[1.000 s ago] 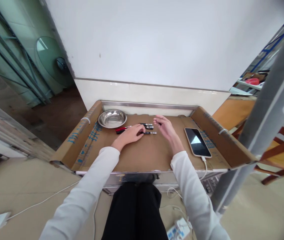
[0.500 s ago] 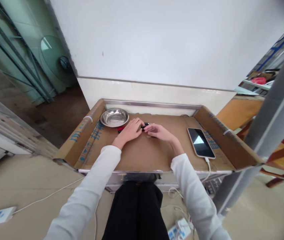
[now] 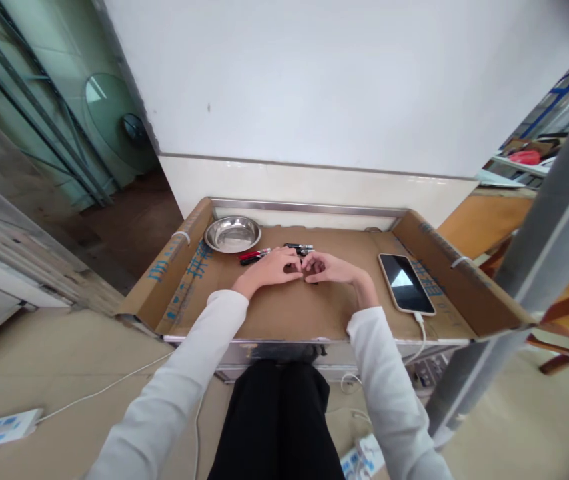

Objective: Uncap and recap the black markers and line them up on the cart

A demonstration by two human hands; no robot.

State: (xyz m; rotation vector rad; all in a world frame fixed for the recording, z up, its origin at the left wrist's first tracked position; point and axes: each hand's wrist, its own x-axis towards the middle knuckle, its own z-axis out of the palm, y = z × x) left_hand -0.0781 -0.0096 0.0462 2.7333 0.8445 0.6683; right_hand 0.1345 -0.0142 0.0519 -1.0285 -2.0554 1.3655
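My left hand (image 3: 277,268) and my right hand (image 3: 333,269) come together over the middle of the cardboard. Their fingers are curled, and the fingertips nearly meet. A small dark bit shows under the right fingertips; what either hand pinches is too small to make out. Just left of my left hand lies a red pen-like stick (image 3: 251,255) with a black one (image 3: 249,261) beside it. Several black pen-like pieces (image 3: 300,248) with silver parts lie beyond the fingertips, partly hidden by the hands.
A round steel dish (image 3: 233,235) sits at the back left of the cardboard-lined tray (image 3: 274,320). On the right lies a phone (image 3: 406,284) with a white cable (image 3: 420,333) plugged in. Raised cardboard sides (image 3: 457,270) bound the work area; a grey post (image 3: 524,267) stands to the right.
Both hands have come slightly nearer to me, and the black pieces behind them and the red stick now show more. The whole view has shifted a little.
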